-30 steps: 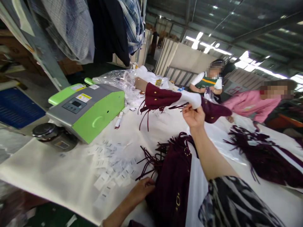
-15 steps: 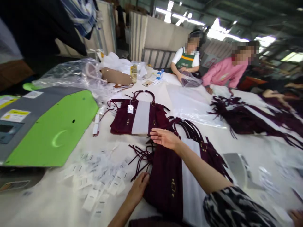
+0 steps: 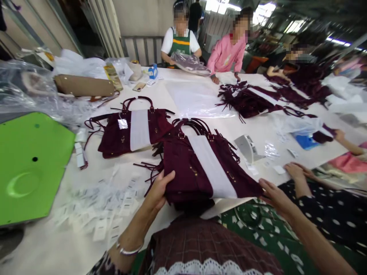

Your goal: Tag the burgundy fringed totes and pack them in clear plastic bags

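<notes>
A burgundy handbag [image 3: 180,168] with a white paper band [image 3: 206,164] round its middle lies in front of me, handles pointing away. Its near left side is gripped by my left hand [image 3: 157,191], thumb on top and the other fingers underneath, partly hidden. At the near right corner, my right hand [image 3: 275,194] pinches the bag's edge. Dark fringe hangs out by the left hand. Just beyond to the left lies a second burgundy handbag [image 3: 111,137], also banded in white, with a small silvery-white tag [image 3: 122,123] on it.
Loose white labels [image 3: 114,206] spread over the table at left, beside a green machine panel [image 3: 34,164]. A grey curved object [image 3: 246,149] sits right of the bag. More burgundy bags [image 3: 243,99] lie beyond. Co-workers stand opposite; another's hands [image 3: 298,172] rest at right.
My right hand has gone from above the bag's left side to its near right corner. My left hand now holds the bag's side, and the bag lies turned. The view has swung right.
</notes>
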The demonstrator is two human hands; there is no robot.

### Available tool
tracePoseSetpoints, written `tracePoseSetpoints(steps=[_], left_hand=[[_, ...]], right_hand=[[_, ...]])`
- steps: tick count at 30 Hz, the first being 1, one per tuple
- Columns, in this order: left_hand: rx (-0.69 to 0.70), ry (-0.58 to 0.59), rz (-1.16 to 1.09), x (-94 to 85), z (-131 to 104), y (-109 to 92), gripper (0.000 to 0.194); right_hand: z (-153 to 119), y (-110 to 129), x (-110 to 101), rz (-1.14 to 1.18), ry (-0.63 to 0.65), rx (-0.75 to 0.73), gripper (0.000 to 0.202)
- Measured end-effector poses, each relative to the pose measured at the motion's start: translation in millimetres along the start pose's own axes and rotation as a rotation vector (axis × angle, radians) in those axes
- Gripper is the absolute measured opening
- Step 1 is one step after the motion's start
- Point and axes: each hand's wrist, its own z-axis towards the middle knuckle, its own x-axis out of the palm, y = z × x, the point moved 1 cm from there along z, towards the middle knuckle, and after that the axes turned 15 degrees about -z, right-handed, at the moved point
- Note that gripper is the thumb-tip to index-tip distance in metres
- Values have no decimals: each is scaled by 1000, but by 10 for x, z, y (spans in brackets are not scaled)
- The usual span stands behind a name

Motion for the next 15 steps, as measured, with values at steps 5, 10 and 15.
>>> tracePoseSetpoints(steps=[5, 10, 15], left_hand=[[117, 65, 179, 157, -86, 374, 63], [256, -172, 763, -698, 0, 866, 70], [350, -340, 741, -1074, 37, 800, 93]], right_hand=[[-121, -271, 199, 535, -50, -94, 52], [-305, -645, 736, 646, 4, 159, 60], [-352, -756, 960, 540, 44, 106, 83]])
